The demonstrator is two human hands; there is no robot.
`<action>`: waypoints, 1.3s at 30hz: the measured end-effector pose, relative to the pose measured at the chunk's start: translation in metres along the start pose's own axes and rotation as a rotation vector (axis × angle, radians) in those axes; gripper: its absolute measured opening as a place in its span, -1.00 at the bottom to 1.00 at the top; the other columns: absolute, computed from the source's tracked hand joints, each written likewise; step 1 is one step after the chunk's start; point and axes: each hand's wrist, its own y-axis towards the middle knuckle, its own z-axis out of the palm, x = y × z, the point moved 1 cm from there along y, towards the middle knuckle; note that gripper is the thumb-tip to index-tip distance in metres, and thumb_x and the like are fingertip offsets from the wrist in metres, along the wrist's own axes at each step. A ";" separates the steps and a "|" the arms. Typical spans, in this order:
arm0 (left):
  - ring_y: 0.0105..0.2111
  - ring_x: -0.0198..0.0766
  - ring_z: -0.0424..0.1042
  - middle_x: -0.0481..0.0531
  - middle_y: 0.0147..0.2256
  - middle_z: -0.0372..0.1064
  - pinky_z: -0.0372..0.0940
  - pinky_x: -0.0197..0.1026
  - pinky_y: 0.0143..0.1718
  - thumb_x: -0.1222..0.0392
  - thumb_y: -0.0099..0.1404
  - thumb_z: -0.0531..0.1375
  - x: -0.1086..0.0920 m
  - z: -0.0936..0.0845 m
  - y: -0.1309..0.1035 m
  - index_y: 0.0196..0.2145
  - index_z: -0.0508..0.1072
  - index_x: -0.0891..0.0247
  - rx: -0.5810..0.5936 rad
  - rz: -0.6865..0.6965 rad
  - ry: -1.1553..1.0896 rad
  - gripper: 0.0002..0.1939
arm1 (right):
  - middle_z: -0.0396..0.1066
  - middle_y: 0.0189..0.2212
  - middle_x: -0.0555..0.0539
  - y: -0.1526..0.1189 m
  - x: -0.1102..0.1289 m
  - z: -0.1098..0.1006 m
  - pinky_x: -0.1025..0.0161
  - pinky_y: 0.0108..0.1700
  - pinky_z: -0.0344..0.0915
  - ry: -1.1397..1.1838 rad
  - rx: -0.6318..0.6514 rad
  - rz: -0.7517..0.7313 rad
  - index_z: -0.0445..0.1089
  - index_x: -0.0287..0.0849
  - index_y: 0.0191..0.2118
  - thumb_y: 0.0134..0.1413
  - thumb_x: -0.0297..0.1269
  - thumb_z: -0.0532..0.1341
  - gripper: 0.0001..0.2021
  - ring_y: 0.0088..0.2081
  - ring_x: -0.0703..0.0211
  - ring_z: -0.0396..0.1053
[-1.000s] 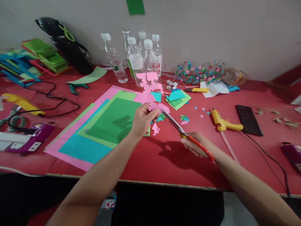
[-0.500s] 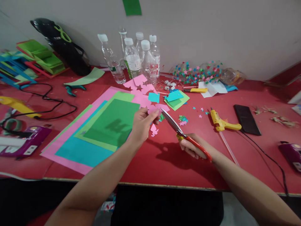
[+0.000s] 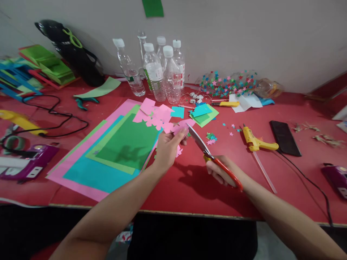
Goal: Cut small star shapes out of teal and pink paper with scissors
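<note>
Between the thumb and fingers of my left hand (image 3: 170, 146) is a pink sheet of paper (image 3: 157, 115) with star-shaped edges cut into it. It reaches left over a stack of coloured sheets (image 3: 126, 144). My right hand (image 3: 221, 169) grips a pair of scissors (image 3: 208, 154) with red handles, one of its loops showing outside the fingers. The blades point up and left, their tips at the pink paper beside my left fingertips. Small pink scraps (image 3: 179, 151) lie on the table just below. A little heap of cut paper stars (image 3: 211, 138) sits right of the blades.
Several plastic bottles (image 3: 168, 72) stand at the wall. A star-covered bottle (image 3: 227, 83) lies to their right, behind a yellow cutter (image 3: 229, 104). On the right are a yellow glue gun (image 3: 255, 141) and a phone (image 3: 285, 138); a black flask (image 3: 73, 54) leans at back left.
The pink sheet has turned and shifted left and forward, now covering part of the green stack. My left hand has moved slightly right, closer to the blade tips. The scissors have barely moved.
</note>
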 end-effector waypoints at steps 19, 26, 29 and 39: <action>-0.62 -0.48 0.28 -0.09 -0.59 0.33 0.22 -0.38 -0.59 0.14 0.16 0.25 0.001 0.001 -0.002 -0.52 0.41 0.30 0.015 -0.041 0.073 -0.80 | 0.14 -0.82 0.14 -0.001 0.001 0.004 0.39 -0.68 0.02 -0.012 -0.048 -0.014 0.18 -0.14 -0.52 0.08 0.16 0.06 -0.56 -0.78 0.40 0.05; -0.62 -0.48 0.29 -0.09 -0.59 0.35 0.23 -0.38 -0.58 0.12 0.14 0.26 -0.001 0.000 -0.001 -0.51 0.42 0.30 0.003 -0.044 0.097 -0.80 | 0.12 -0.84 0.14 -0.001 0.005 0.003 0.39 -0.68 0.00 -0.005 -0.058 -0.009 0.17 -0.14 -0.55 0.01 0.16 0.11 -0.56 -0.80 0.40 0.03; -0.62 -0.47 0.29 -0.08 -0.59 0.35 0.23 -0.37 -0.59 0.12 0.14 0.26 -0.002 0.000 -0.001 -0.51 0.41 0.31 0.002 -0.035 0.095 -0.80 | 0.12 -0.85 0.14 -0.001 0.006 0.002 0.39 -0.70 0.00 0.001 -0.060 0.001 0.16 -0.13 -0.56 -0.02 0.17 0.13 -0.56 -0.80 0.40 0.03; -0.64 -0.49 0.25 -0.09 -0.63 0.32 0.19 -0.38 -0.59 0.17 0.10 0.28 -0.005 -0.004 0.003 -0.57 0.41 0.31 -0.009 -0.053 0.108 -0.80 | 0.12 -0.85 0.15 -0.002 0.008 -0.001 0.42 -0.75 -0.01 -0.012 -0.097 0.043 0.17 -0.14 -0.56 -0.04 0.13 0.17 -0.58 -0.81 0.40 0.04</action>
